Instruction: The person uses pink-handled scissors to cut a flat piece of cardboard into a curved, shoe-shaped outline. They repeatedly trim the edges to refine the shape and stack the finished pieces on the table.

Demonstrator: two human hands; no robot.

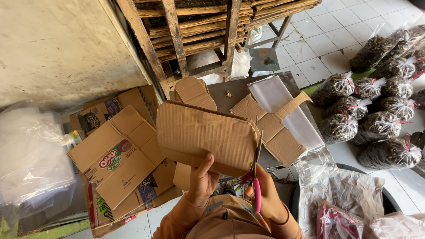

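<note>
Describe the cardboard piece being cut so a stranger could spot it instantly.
Start at the grey table in the middle. Just in front of it, the left hand holds up a plain brown cardboard piece. Unlike the printed boxes nearby, it is unprinted, with pink-handled scissors at its edge.

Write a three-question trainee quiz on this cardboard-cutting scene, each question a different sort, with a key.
1. True or false: the right hand holds pink-handled scissors at the right edge of the cardboard piece.
2. Multiple choice: the left hand grips the cardboard piece at its A) top edge B) bottom edge C) far right corner.
3. Fill in: the tied clear bags of dark contents lie to the person's ____ side.

Key: 1 true; 2 B; 3 right.
</note>
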